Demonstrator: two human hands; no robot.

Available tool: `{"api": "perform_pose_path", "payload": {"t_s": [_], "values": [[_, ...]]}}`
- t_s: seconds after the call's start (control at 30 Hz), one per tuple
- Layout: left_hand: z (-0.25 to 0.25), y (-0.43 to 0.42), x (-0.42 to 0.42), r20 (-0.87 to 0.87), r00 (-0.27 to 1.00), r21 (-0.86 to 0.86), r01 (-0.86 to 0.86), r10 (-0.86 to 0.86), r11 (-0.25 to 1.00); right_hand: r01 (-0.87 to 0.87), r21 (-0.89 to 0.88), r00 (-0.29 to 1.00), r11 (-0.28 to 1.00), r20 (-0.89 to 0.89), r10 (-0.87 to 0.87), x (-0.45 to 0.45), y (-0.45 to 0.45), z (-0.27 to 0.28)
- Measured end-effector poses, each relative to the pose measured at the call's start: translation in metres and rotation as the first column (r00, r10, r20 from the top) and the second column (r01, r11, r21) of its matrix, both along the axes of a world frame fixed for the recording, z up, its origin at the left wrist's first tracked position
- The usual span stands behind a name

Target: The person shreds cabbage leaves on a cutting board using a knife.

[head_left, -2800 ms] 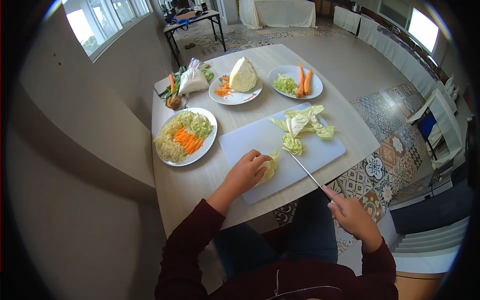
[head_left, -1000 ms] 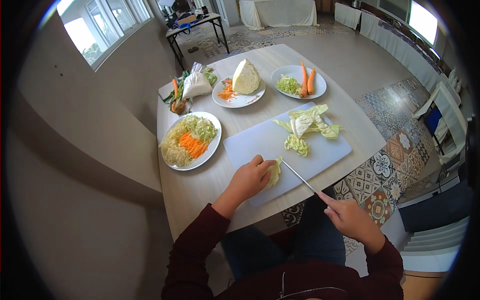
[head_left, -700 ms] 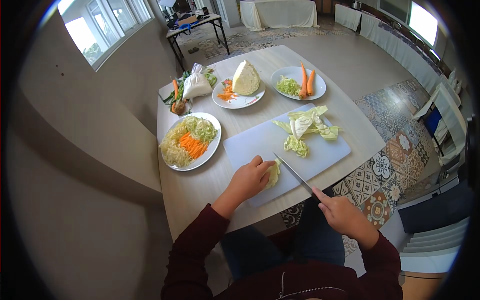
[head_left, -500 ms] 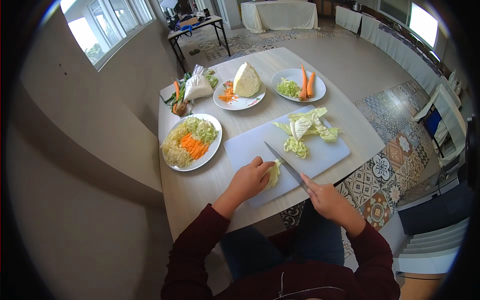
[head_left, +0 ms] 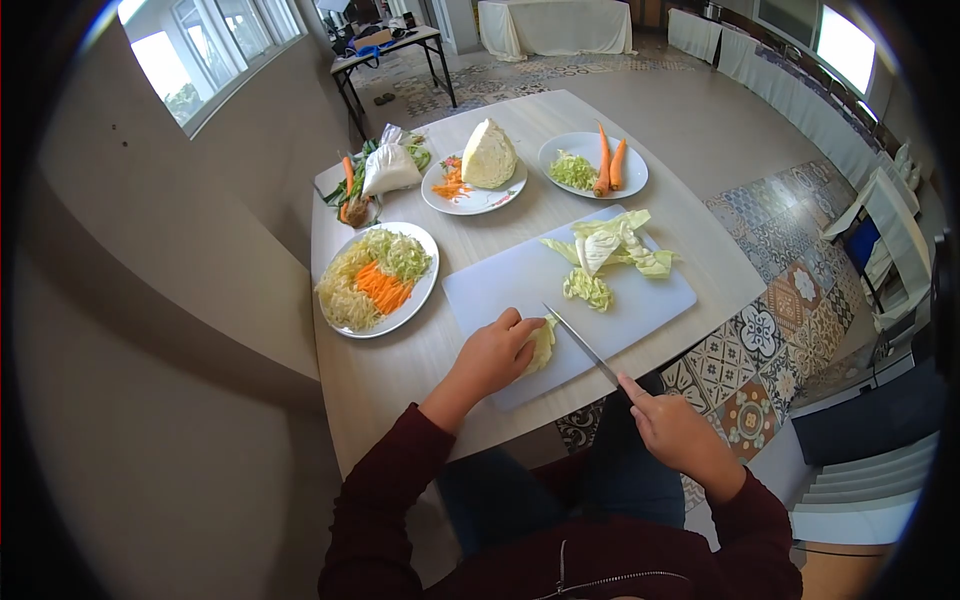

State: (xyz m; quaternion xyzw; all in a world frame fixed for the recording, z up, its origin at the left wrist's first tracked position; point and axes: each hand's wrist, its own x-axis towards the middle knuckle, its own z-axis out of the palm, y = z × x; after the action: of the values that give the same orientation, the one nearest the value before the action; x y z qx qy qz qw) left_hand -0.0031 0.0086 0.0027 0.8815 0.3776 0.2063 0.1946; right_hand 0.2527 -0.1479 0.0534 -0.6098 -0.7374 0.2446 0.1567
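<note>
My left hand (head_left: 496, 352) presses a piece of cabbage leaf (head_left: 541, 345) against the white cutting board (head_left: 480, 285), its fingers curled over the top. In my right hand (head_left: 672, 425) is the handle of a kitchen knife (head_left: 580, 343). The blade points up and to the left, its tip just right of the held leaf. A small pile of cut cabbage (head_left: 588, 290) lies on the board beyond the knife. Behind that pile sit larger loose cabbage leaves (head_left: 612, 246).
A plate of shredded vegetables (head_left: 433, 262) stands left of the board. Further back are a plate with a cabbage wedge (head_left: 490, 153), a plate with two carrots (head_left: 617, 165), and a white bag (head_left: 391, 168) among greens. A wall (head_left: 200, 260) runs along the left side.
My right hand has drawn the knife back toward me and to the right, so the tip is nearer the held leaf. My left hand keeps its hold on the leaf.
</note>
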Motion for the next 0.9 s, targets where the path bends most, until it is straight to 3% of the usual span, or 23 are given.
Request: {"api": "perform_pose_path", "payload": {"t_s": [0.2, 0.4, 0.9], "values": [[0.000, -0.001, 0.000, 0.006, 1.000, -0.004, -0.002, 0.002, 1.000, 0.003, -0.086, 0.992, 0.996, 0.123, 0.008, 0.005, -0.015, 0.020], [0.000, 0.000, -0.002, 0.013, 1.000, 0.008, 0.003, -0.003, 1.000, 0.003, -0.044, 1.000, 0.999, 0.013, -0.003, 0.011, -0.017, 0.022], [-0.003, 0.000, -0.002, 0.016, 1.000, 0.013, 0.004, -0.005, 1.000, 0.028, -0.009, 1.000, 1.000, -0.010, -0.028, 0.006, -0.015, 0.030]]}}
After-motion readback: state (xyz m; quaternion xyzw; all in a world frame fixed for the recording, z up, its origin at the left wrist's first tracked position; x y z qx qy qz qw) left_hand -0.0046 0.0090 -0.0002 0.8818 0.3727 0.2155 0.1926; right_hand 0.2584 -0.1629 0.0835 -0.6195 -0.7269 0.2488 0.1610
